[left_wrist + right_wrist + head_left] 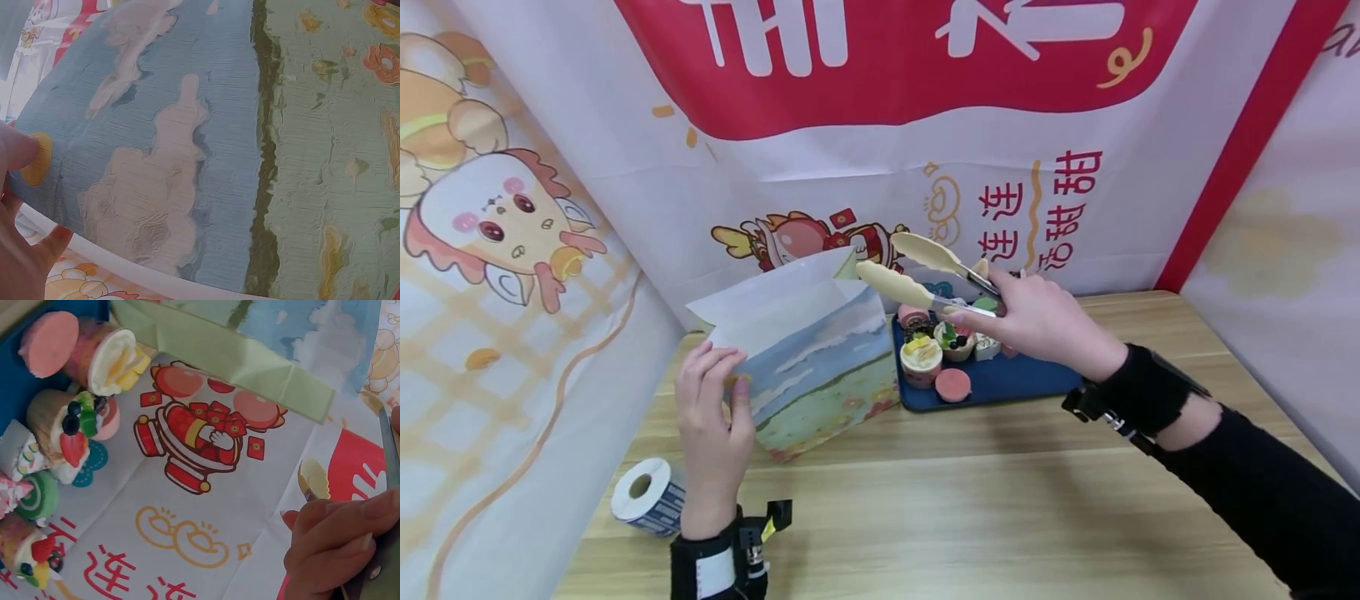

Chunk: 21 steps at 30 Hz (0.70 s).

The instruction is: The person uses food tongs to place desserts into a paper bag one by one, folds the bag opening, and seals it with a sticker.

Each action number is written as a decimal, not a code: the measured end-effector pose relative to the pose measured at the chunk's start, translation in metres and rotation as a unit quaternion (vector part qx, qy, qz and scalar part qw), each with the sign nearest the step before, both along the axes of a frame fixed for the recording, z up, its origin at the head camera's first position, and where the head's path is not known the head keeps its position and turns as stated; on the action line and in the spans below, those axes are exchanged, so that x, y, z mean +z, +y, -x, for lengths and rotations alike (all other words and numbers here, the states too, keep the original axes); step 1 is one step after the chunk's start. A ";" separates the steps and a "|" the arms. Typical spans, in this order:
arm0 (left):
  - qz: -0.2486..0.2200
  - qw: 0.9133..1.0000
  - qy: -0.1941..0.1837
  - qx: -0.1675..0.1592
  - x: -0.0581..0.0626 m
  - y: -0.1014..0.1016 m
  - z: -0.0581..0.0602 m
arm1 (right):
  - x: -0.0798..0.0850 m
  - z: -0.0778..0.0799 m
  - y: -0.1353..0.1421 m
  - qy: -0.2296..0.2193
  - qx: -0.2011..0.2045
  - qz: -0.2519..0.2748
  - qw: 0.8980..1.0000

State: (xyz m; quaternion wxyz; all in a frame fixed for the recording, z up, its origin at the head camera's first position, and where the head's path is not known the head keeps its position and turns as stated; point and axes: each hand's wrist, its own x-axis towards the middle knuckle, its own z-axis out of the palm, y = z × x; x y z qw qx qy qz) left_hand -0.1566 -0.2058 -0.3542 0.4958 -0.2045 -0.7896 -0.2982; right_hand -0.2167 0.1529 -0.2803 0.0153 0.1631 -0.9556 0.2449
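My left hand (711, 408) pinches the near edge of a paper bag (827, 358) printed with blue sky, clouds and a flowery meadow. In the left wrist view the thumb presses beside a yellow oval spot (41, 159) on the bag, with the other fingers behind the edge. My right hand (1048, 321) grips food tongs (895, 286) with cream tips. The tips stand apart with nothing between them, close to the bag's upper right corner. Below the right hand, toy-like cakes and cups, among them a yellow-topped cup (920, 364), crowd the left of a blue tray (1022, 379).
A pink disc (953, 385) lies at the tray's front edge. On the left of the wooden table (940, 508) stands a roll of labels (643, 496). Printed cloth (865, 192) hangs close behind the tray and bag, with more cloth on both sides.
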 end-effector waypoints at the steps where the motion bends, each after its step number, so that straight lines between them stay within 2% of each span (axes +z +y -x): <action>1: 0.001 1.000 -0.001 0.001 0.001 0.000 -0.001 | -0.003 -0.001 0.001 0.000 -0.004 0.003 1.000; 8: -0.001 1.000 0.003 0.008 0.004 0.002 -0.002 | -0.013 -0.009 0.013 0.001 -0.034 0.010 0.999; 21: 0.001 1.000 -0.001 0.011 0.003 0.000 -0.003 | -0.052 -0.016 0.042 -0.026 -0.043 -0.056 0.997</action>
